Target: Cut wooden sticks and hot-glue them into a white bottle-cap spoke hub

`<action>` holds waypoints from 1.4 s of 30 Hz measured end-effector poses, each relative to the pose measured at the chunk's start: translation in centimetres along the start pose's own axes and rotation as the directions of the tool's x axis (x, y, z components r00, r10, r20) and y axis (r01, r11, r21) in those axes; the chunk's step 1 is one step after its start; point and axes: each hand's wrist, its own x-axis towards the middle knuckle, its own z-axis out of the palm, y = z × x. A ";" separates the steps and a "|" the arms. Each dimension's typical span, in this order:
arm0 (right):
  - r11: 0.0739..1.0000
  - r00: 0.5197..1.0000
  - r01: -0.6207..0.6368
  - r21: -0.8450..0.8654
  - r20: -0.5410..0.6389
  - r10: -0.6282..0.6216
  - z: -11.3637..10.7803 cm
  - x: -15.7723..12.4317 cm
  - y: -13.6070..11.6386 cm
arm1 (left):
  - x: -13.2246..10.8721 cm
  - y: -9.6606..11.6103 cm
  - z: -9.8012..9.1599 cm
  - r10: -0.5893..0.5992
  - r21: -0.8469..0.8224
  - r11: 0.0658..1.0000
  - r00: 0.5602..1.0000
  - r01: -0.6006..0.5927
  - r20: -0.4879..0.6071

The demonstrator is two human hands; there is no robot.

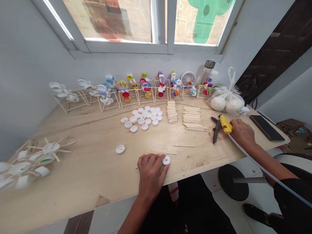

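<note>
My left hand [151,170] rests near the front edge of the wooden table [92,169], fingers curled, pinching a white bottle cap [166,160] with a hole in it. Thin wooden sticks [170,153] lie just beyond it. My right hand [242,133] is closed round the handle of a yellow glue gun [225,125] at the right, its white cord [263,169] trailing toward me. Dark pliers [215,130] lie beside the gun. Another white cap [120,149] lies alone to the left.
A cluster of white caps [143,117] and two stacks of sticks [193,118] sit mid-table. Stick-and-cap wheel models [136,87] line the back wall, more at left [31,159]. A small fan [187,78], bottle [207,70], bag of white balls [226,100] and phone [266,127] stand right.
</note>
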 end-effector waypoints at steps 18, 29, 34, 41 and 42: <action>0.958 0.987 0.074 0.275 0.118 -0.110 2.1 0.5 2.8 | -0.2 0.2 0.2 0.001 0.026 1.000 1.000 -0.001 -0.002; 0.949 0.970 0.167 0.267 0.130 -0.207 2.2 0.5 3.7 | -0.3 0.2 0.3 0.006 0.034 0.999 1.000 -0.006 -0.013; 0.964 0.976 0.148 0.219 0.123 -0.178 2.2 0.0 3.5 | -0.3 0.1 0.2 0.007 0.032 0.999 1.000 -0.007 -0.009; 0.962 0.986 0.118 0.246 -0.146 -0.084 -2.4 -2.8 0.8 | -0.5 0.2 0.0 -0.012 0.023 1.000 1.000 0.012 0.004; 0.942 0.979 0.116 0.315 -0.199 -0.054 -3.4 -3.5 -0.8 | -0.5 0.2 0.1 -0.015 0.021 1.000 1.000 0.015 0.003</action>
